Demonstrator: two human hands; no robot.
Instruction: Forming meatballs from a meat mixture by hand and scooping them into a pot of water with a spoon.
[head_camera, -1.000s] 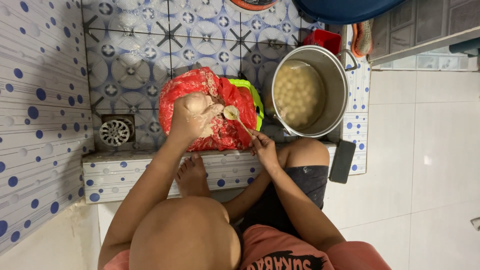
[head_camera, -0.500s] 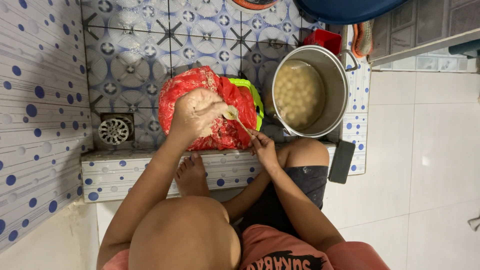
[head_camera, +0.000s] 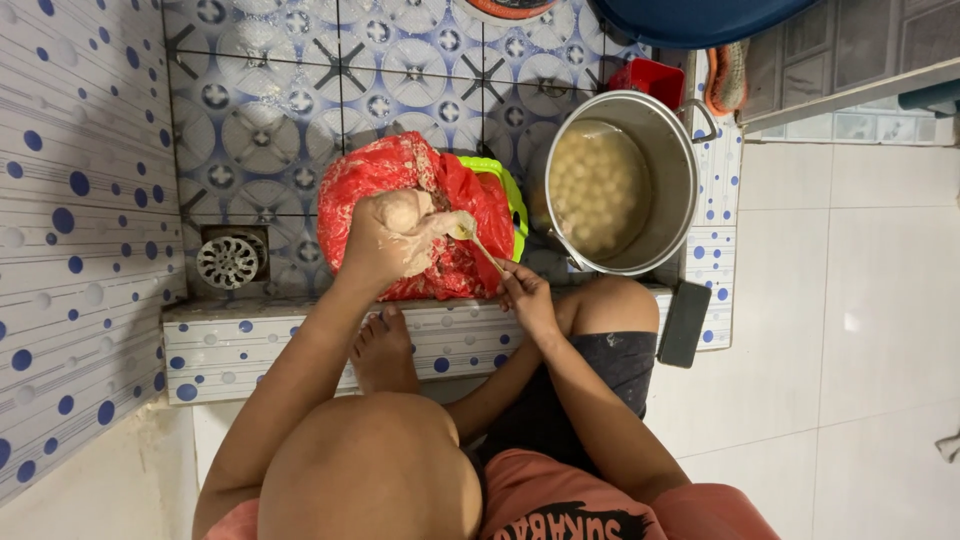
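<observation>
At the far left, a round metal drain (head_camera: 227, 260) is set in the patterned tiled floor (head_camera: 270, 110). Right of it, a red plastic bag (head_camera: 400, 175) is seen, and over it the left hand (head_camera: 385, 240) is clenched, fingers pressed together around a pale lump of paste (head_camera: 403, 210). A spoon (head_camera: 475, 238) is pinched by the fingers of the right hand (head_camera: 527, 297); its long axis runs diagonally, bowl pointing far-left against the left hand. Further right, a steel pot (head_camera: 690, 190) of pale balls (head_camera: 598, 188) in water is placed.

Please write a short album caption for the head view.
Left hand squeezes pale paste over red bag; right hand holds spoon.
</observation>
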